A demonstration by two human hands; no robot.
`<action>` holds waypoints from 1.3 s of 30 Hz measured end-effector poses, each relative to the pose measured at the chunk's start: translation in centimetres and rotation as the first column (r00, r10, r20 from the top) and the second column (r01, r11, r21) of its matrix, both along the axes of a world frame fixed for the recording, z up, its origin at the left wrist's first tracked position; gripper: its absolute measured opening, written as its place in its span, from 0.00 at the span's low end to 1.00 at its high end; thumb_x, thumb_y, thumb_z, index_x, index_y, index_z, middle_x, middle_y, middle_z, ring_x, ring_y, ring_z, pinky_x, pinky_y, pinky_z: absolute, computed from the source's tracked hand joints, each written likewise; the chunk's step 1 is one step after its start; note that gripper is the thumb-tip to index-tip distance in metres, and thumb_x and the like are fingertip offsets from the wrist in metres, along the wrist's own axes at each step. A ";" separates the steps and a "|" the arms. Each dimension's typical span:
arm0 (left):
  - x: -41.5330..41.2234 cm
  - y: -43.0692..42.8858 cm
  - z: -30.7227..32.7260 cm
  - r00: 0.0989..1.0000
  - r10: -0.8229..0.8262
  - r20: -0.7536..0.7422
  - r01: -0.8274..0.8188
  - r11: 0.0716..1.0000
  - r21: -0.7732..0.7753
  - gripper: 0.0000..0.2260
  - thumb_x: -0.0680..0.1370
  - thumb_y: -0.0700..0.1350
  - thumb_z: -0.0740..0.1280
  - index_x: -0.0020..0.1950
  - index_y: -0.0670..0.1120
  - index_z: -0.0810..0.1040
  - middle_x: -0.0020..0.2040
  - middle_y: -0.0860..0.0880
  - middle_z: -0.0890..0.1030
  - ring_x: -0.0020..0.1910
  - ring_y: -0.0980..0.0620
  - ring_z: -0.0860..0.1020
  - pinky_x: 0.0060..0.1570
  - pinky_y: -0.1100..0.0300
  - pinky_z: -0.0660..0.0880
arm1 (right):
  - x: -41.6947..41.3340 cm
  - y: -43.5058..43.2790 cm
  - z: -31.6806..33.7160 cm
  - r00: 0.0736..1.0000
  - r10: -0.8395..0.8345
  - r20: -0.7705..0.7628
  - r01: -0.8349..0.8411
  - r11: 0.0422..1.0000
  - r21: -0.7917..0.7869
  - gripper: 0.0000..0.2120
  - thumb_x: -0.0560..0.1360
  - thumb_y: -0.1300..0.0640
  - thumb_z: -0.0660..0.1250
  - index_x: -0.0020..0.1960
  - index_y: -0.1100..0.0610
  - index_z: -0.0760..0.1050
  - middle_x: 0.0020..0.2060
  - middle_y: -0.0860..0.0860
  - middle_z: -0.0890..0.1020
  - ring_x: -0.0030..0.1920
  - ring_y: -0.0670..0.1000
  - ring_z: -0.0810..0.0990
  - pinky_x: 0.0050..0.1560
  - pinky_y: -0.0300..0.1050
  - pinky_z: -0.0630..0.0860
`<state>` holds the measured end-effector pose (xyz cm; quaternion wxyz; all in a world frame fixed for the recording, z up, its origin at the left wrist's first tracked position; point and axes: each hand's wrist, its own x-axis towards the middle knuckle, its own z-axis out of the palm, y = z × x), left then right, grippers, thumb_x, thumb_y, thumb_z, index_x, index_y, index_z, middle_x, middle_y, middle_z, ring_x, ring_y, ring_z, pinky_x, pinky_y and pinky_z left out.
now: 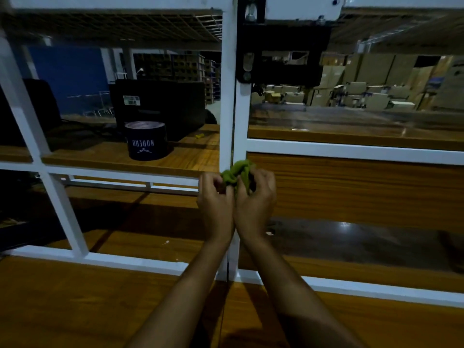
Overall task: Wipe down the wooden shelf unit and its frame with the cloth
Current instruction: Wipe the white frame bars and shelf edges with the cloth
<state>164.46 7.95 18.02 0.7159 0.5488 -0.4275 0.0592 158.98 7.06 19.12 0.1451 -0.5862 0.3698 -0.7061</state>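
Observation:
A crumpled green cloth (237, 173) is bunched between both of my hands in front of the white centre post (229, 96) of the shelf frame. My left hand (217, 199) pinches its left side and my right hand (254, 197) grips its right side, fingers curled into the fabric. The two hands touch each other at the heel. Wooden shelf boards (190, 151) run left and right of the post, with a wooden panel (351, 187) on the right behind a white rail (351, 149).
A dark round tin (146, 140) stands on the left shelf, with a black box (160, 106) behind it. A black bracket (283, 49) hangs at the top of the post. Wire mesh (113, 26) forms the shelf above. Cardboard boxes (376, 79) fill the far background.

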 end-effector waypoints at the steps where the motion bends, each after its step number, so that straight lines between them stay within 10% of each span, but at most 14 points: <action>1: -0.1 0.2 -1.2 0.999 0.015 0.030 -0.016 0.999 0.033 0.11 0.72 0.31 0.68 0.43 0.45 0.69 0.43 0.47 0.73 0.39 0.52 0.72 0.37 0.64 0.69 | -0.2 0.0 -1.2 1.000 -0.007 -0.029 0.007 1.000 0.014 0.10 0.74 0.66 0.70 0.55 0.59 0.80 0.49 0.45 0.73 0.48 0.44 0.75 0.46 0.39 0.76; 9: -0.8 1.0 -6.2 0.998 0.009 0.062 -0.022 0.975 0.223 0.12 0.73 0.31 0.67 0.44 0.47 0.71 0.46 0.49 0.73 0.43 0.49 0.74 0.39 0.54 0.74 | -1.1 0.7 -5.6 0.991 -0.002 -0.134 0.025 0.985 0.171 0.12 0.74 0.70 0.68 0.56 0.61 0.80 0.49 0.49 0.73 0.45 0.40 0.72 0.45 0.22 0.68; 20: -1.0 -0.2 3.1 0.996 0.065 0.061 -0.064 0.998 -0.026 0.16 0.68 0.29 0.68 0.38 0.46 0.65 0.39 0.47 0.69 0.35 0.55 0.63 0.34 0.67 0.60 | -1.3 -0.4 3.6 0.994 -0.059 -0.093 0.053 0.997 -0.061 0.09 0.73 0.70 0.68 0.50 0.61 0.81 0.46 0.49 0.73 0.45 0.40 0.69 0.45 0.24 0.65; 33: -1.0 -0.6 2.8 0.952 0.022 0.306 -0.026 1.000 0.009 0.13 0.70 0.28 0.68 0.36 0.43 0.68 0.39 0.46 0.70 0.34 0.50 0.68 0.31 0.55 0.67 | -3.0 -1.7 3.0 0.960 -0.134 -0.247 0.063 0.959 -0.276 0.12 0.76 0.60 0.63 0.57 0.59 0.80 0.51 0.56 0.77 0.52 0.54 0.75 0.45 0.47 0.77; 39: -1.1 0.1 -0.7 0.895 -0.146 0.421 0.090 0.985 0.149 0.08 0.74 0.34 0.70 0.44 0.45 0.74 0.44 0.51 0.72 0.40 0.56 0.71 0.37 0.61 0.72 | -4.2 -2.2 -1.9 0.903 -0.118 -0.413 0.027 0.975 -0.219 0.21 0.82 0.54 0.57 0.74 0.53 0.65 0.71 0.51 0.69 0.70 0.49 0.68 0.67 0.54 0.72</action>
